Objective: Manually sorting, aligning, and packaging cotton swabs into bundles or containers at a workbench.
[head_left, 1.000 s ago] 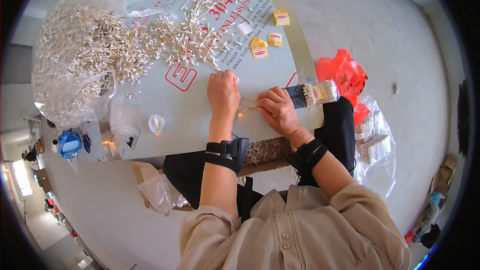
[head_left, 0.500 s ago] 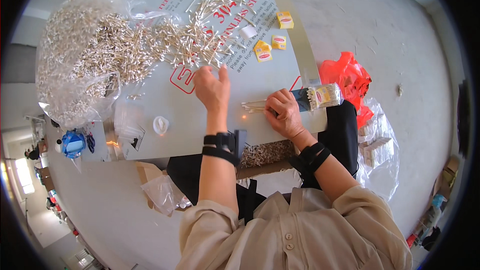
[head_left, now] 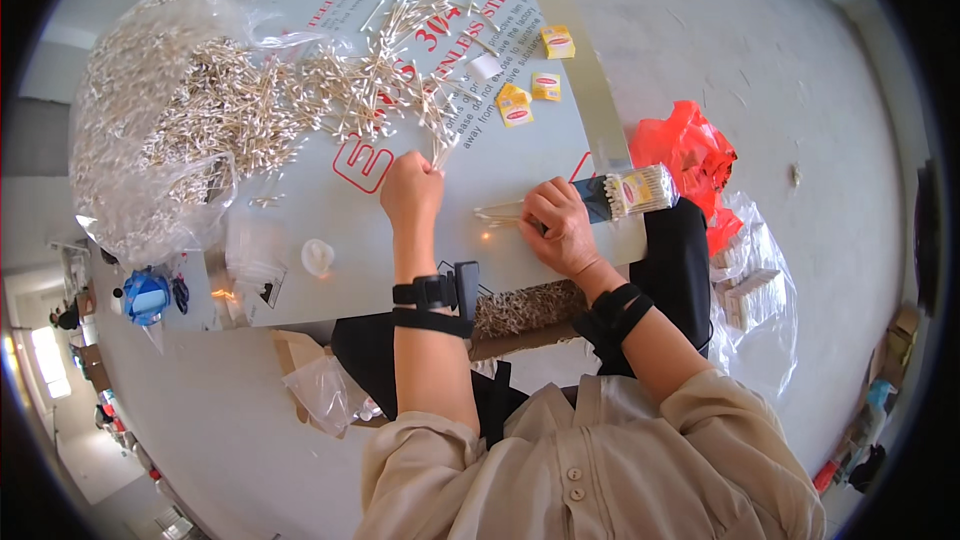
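Note:
My left hand (head_left: 411, 192) is closed in a pinch on a few cotton swabs (head_left: 441, 146), which point away from me past the fingertips. They are at the near edge of swabs scattered from the big loose pile (head_left: 240, 95). My right hand (head_left: 560, 227) is curled over a small bundle of cotton swabs (head_left: 497, 213), its white tips sticking out to the left. Just beyond that hand lies a clear pack (head_left: 645, 190) filled with swabs, with a yellow label, at the table's right edge. The right fingertips are partly hidden.
A large clear plastic bag (head_left: 125, 110) spills swabs over the table (head_left: 330, 230). Several yellow cards (head_left: 546, 87) lie at the far right. A round clear lid (head_left: 318, 257) sits at near left. Red plastic (head_left: 683, 150) and a bag of white packs (head_left: 750, 295) are beyond the right edge.
My left hand has gone from open fingers at the swabs to a closed pinch on a few, drawn slightly towards me. My right hand keeps its bundle.

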Demonstrator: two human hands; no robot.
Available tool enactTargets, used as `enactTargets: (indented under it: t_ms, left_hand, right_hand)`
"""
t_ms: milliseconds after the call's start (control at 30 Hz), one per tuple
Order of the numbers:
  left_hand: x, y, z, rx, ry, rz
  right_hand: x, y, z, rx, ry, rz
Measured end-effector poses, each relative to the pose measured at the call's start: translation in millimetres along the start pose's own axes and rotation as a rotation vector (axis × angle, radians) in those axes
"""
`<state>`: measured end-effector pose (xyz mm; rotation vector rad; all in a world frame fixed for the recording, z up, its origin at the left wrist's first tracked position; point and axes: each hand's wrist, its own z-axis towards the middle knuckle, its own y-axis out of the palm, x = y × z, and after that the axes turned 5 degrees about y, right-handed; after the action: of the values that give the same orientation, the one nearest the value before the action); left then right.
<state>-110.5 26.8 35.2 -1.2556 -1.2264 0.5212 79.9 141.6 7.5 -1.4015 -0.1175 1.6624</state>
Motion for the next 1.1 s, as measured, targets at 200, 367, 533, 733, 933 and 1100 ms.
enactTargets:
  t_ms: [200, 367, 533, 733, 933, 1100]
  left_hand:
    - [-6.6, -4.2, -6.4, -0.226, 0.186, -0.323]
    - [2.1, -6.2, 2.9, -0.237, 0.172, -0.287]
    - [-0.2, 3.6, 0.2, 0.003, 0.236, -0.139]
    - [14.5, 10.0, -16.4, 0.106, 0.381, -0.037]
    - [22.7, 15.2, -29.2, -0.04, 0.352, 0.009]
    - [16.9, 22.8, -31.8, -0.129, 0.502, -0.196]
  right_hand:
    - [0.1, 1.6, 0.3, 0.0, -0.008, 0.016]
    - [2.3, 2.8, -0.8, 0.016, -0.007, 0.016]
    - [0.7, 1.3, -0.4, 0.003, 0.009, 0.003]
    - [-1.8, -0.3, 0.2, 0.021, 0.023, 0.046]
    - [0.1, -1.4, -0.9, 0.006, 0.033, 0.043]
    - [-3.6, -1.7, -0.7, 0.045, 0.08, 0.119]
